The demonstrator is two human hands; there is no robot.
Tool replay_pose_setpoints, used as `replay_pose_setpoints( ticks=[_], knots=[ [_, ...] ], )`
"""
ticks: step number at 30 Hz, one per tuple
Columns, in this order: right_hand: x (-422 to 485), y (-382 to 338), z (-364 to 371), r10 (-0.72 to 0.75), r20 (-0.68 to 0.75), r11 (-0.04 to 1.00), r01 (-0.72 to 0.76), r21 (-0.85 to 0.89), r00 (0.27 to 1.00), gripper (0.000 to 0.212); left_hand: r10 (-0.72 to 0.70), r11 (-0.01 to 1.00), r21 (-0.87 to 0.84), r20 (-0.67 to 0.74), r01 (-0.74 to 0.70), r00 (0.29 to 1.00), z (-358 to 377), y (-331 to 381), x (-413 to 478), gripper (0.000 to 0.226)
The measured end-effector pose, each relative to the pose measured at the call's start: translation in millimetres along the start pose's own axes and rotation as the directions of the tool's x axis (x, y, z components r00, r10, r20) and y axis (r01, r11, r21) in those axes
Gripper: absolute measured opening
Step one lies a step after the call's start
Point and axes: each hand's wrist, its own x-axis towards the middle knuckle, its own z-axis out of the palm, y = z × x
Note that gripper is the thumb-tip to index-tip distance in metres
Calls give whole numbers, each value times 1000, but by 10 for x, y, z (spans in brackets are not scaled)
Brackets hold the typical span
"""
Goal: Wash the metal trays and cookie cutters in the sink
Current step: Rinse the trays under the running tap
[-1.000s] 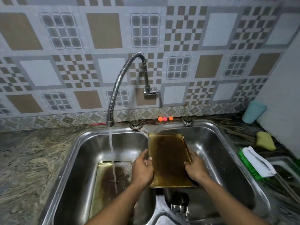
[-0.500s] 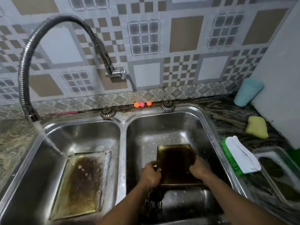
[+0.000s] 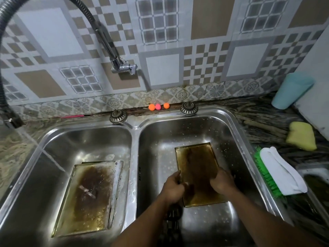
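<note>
The metal tray (image 3: 195, 168), brown-stained and gold at its edges, sits in the right basin of the double sink (image 3: 134, 157), and you have it by both long sides near its near end. Your left grip (image 3: 173, 186) curls round the tray's left edge, thumb on top. Your right grip (image 3: 221, 181) curls over the right edge, knuckles up. Whether the tray lies flat on the basin floor or is raised a little, you cannot tell. Something dark (image 3: 173, 214) lies under your left forearm at the near side of that basin, too blurred to name.

A second tray (image 3: 89, 196), equally stained, lies in the left basin. The flexible tap hose (image 3: 92, 24) arches from the tiled wall over to the far left, and a thin stream of water (image 3: 51, 159) runs slantwise into the left basin.

Two strainer plugs (image 3: 118, 116) stand on the sink's far rim, with three small orange and pink balls (image 3: 158, 106) between them against the wall. On the bench (image 3: 267, 125) to the right lie a green-bristled brush (image 3: 277, 173) with a white back, a yellow sponge (image 3: 301, 135) beyond it, and a teal cup (image 3: 292, 90) farther off by the wall.
</note>
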Motion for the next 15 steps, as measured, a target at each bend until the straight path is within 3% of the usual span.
replay_pose_setpoints(
  ticks=[4, 7, 9, 12, 15],
  knots=[
    [-199, -185, -54, -35, -56, 999, 35, 7, 998, 47, 92, 995, 58, -156, -84, 983, -215, 93, -102, 45],
    [-448, -613, -50, -176, -159, 971, 198, 136, 971, 41, 241, 968, 145, -315, -205, 918, -567, 154, -229, 22],
    [-685, -1034, 8, -285, -225, 920, 331, 209, 932, 28, 305, 951, 179, -392, -253, 868, -879, 200, -386, 19],
    [-1162, -1724, 233, -427, -306, 801, 513, 310, 851, 20, 339, 940, 206, -504, -271, 794, -1421, 144, -600, 23],
    [-1571, -2287, 680, -491, -307, 731, 577, 364, 815, 18, 294, 952, 248, -564, -182, 772, -2004, -114, -804, 24]
  ],
)
